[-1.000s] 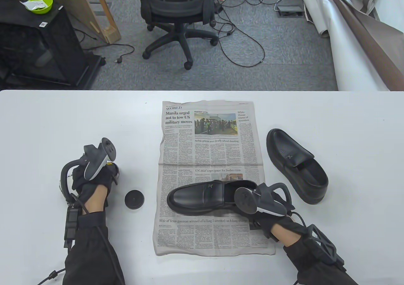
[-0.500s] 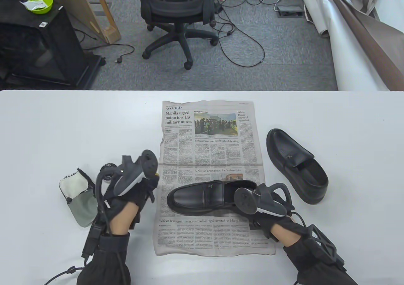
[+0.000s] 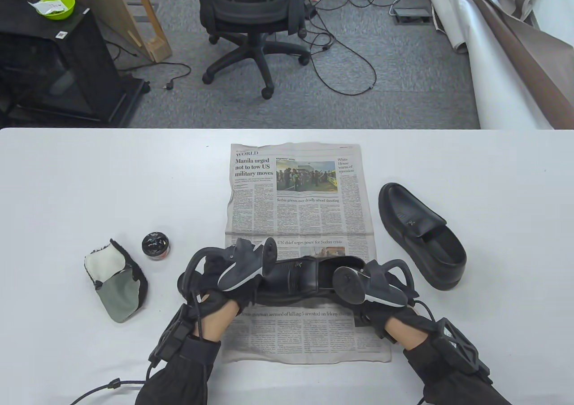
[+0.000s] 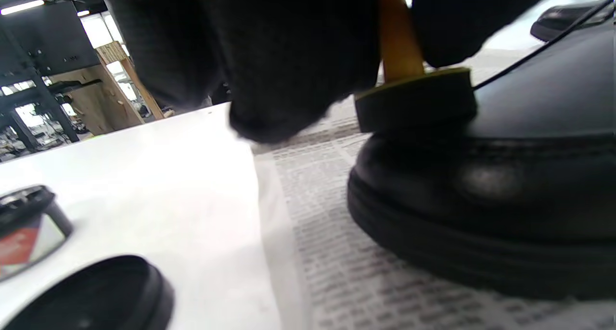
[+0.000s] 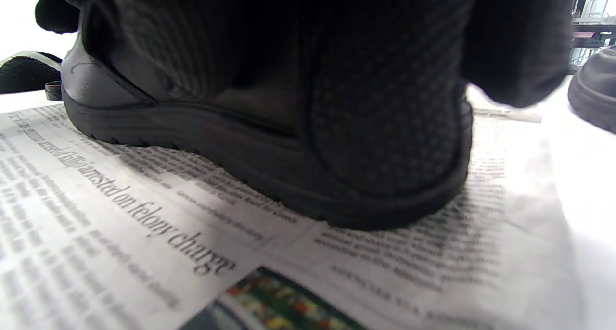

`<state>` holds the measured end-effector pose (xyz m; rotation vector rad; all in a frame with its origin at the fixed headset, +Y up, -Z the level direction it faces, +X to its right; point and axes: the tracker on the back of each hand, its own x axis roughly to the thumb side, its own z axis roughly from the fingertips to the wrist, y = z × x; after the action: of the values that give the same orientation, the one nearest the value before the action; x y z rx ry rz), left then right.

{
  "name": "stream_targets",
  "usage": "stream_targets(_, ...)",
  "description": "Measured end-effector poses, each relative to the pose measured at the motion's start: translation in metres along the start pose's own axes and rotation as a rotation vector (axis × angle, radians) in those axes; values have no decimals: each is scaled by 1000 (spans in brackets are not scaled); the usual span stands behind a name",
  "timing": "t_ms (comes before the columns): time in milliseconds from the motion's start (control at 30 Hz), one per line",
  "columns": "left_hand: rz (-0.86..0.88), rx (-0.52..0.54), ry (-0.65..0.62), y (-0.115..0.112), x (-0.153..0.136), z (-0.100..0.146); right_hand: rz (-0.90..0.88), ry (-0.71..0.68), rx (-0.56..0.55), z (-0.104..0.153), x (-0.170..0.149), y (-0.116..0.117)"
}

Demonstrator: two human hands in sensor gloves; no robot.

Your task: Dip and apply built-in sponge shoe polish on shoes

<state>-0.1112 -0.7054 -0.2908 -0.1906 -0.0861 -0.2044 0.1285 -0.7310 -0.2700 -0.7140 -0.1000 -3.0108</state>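
Observation:
A black loafer (image 3: 305, 279) lies on the newspaper (image 3: 296, 198), toe to the left. My left hand (image 3: 240, 288) is over its toe and pinches the yellow stem of a round sponge applicator (image 4: 414, 99). The sponge presses on the toe cap (image 4: 505, 185). My right hand (image 3: 381, 308) grips the shoe's heel (image 5: 192, 128) from the right. The open polish tin (image 3: 155, 245) stands on the table to the left, apart from both hands. Its black lid (image 4: 96, 296) lies near my left wrist, mostly hidden in the table view.
A second black loafer (image 3: 421, 234) lies on the table to the right of the newspaper. A grey and white polishing mitt (image 3: 116, 284) lies at the left. An office chair (image 3: 251, 15) and cables are on the floor beyond the table's far edge.
My left hand moved right from the polish tin to the toe of the shoe, uncovering the tin and mitt. My right hand and the shoe stayed in place.

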Motion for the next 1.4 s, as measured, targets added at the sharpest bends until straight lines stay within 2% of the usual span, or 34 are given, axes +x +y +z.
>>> stream_targets(33,27,17,-11,1,-2,2,0,1,1,0,0,0)
stream_targets(300,72,-64,-78,4,-2,16,5,6,-4,0,0,0)
stream_targets(500,139,-39,-137,5,13,24,3,6,9,-1,0,0)
stream_targets(667,77,128,-120,2,31,23,-3,0,14,-1,0,-1)
stream_targets(800,73,178,-78,2,30,16,-8,-7,22,-2,-1,0)
stream_targets(1067,91,128,8,-5,11,2,3,-1,1,-2,-1,0)
stream_targets(1167,102,99,34,-3,5,3,7,6,-12,-2,-1,0)
stream_targets(1267,106,26,58,2,0,8,9,14,-15,-3,-1,0)
stream_targets(1400,102,-46,23,5,-2,16,17,17,-20,-3,0,0)
